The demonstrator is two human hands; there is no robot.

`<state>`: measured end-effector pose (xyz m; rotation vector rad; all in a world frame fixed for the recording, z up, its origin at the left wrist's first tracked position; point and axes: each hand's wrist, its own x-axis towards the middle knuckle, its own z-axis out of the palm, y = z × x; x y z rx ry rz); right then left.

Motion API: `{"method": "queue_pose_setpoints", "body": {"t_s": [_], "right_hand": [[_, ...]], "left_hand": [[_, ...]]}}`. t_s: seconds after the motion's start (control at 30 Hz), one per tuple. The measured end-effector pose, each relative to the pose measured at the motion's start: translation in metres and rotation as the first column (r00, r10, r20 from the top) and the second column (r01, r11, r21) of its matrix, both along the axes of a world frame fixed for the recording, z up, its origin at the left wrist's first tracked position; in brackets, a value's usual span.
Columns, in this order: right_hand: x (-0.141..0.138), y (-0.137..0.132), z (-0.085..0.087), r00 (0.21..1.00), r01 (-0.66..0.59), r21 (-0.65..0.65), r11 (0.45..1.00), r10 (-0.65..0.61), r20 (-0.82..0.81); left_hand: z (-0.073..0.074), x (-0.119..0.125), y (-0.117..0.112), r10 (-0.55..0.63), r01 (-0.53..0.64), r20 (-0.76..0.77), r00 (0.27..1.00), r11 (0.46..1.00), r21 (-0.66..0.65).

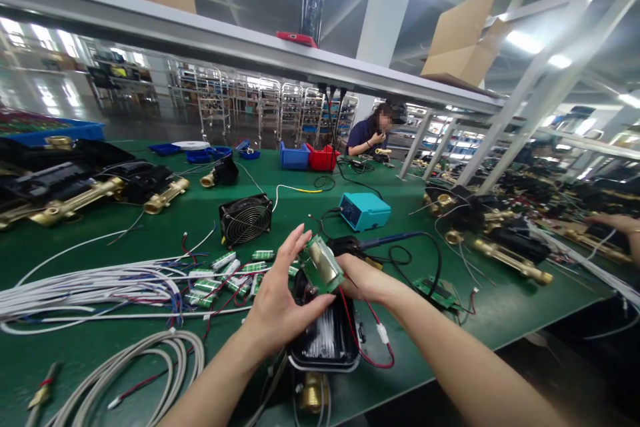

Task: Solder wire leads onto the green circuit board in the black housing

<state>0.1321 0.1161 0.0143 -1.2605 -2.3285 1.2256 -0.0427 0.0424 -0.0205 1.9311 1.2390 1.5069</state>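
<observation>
A green circuit board [306, 268] with a small display panel [324, 263] on it is held up, tilted, in front of me. My left hand [280, 290] grips it from the left, thumb along the lower edge and fingers at the upper edge. On the right side my right hand [356, 277] closes at the board's edge, its fingertips partly hidden behind it. Under both hands lies an open black housing [327, 340] with a brass fitting [313, 392] at its near end. Red and black wires with a white connector [383, 333] loop out beside the housing.
Left lie green-wrapped batteries [205, 283], white cables [100, 290] and a coiled grey cable [145, 360]. Beyond are a black fan [246, 220], a teal soldering station [365, 211] and a soldering iron [390, 239]. Brass-fitted meters [515, 260] stand right. A person [370, 133] sits opposite; another hand [617, 221] shows far right.
</observation>
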Motion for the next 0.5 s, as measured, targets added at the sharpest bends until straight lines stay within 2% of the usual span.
{"method": "queue_pose_setpoints", "body": {"t_s": [0.1,0.17,0.23,0.3,0.4,0.5], "right_hand": [[0.021,-0.031,-0.007,0.985,0.133,-0.128,0.983,-0.145,-0.09],[0.031,-0.059,-0.019,0.948,0.225,-0.254,0.941,-0.272,-0.167],[0.034,-0.088,-0.033,0.828,0.252,-0.502,0.827,-0.453,-0.33],[0.028,-0.112,-0.044,0.715,0.227,-0.61,0.759,-0.555,-0.425],[0.012,-0.13,-0.05,0.588,0.232,-0.651,0.723,-0.637,-0.498],[0.005,-0.131,-0.052,0.474,0.278,-0.652,0.706,-0.691,-0.546]], "left_hand": [[0.004,0.0,-0.001,0.025,-0.025,-0.048,0.999,1.0,0.0],[0.009,0.001,-0.002,0.03,-0.028,-0.106,0.994,0.999,0.015],[0.015,0.004,-0.003,-0.002,0.006,-0.183,0.983,1.0,0.023],[0.023,0.01,-0.004,-0.046,0.053,-0.259,0.965,0.998,0.024],[0.033,0.024,-0.003,-0.125,0.126,-0.365,0.923,0.992,-0.022],[0.039,0.03,-0.008,-0.245,0.206,-0.462,0.852,0.969,-0.135]]}}
